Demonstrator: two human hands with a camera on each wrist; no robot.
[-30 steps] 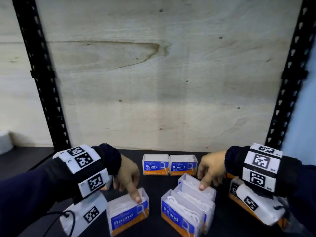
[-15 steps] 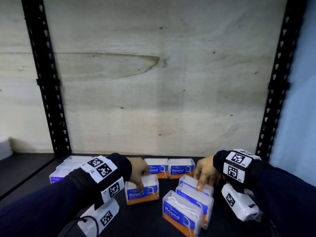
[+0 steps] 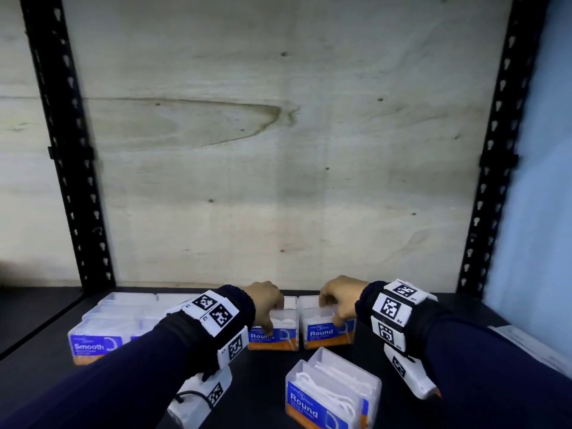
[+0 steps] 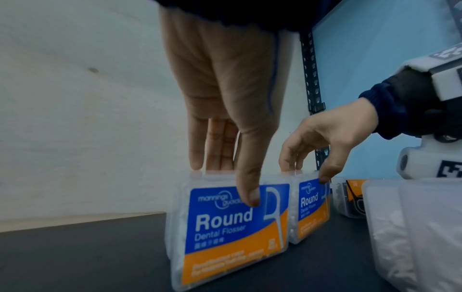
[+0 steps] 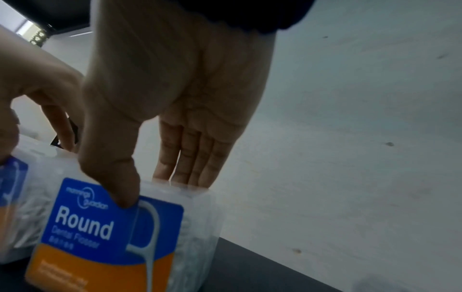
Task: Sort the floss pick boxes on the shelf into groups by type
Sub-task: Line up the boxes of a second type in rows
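Dark shelf (image 3: 387,345), plywood behind. Since a second ago, carried back: left hand (image 3: 266,300) pinching one Round box (image 3: 274,334), right hand (image 3: 339,300) pinching another (image 3: 328,332), side by side near Smooth boxes (image 3: 93,342). Round group growing.

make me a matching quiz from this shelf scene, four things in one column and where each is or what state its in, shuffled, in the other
Column one:
1. left hand
2. right hand
3. Smooth box
4. nearest Round box

Column two:
A. stands untouched at the front of the shelf
B. pinches the right Round box of the pair
C. sits in the group at the left
D. pinches the left Round box of the pair

Pairs: 1-D, 2-B, 3-C, 4-A
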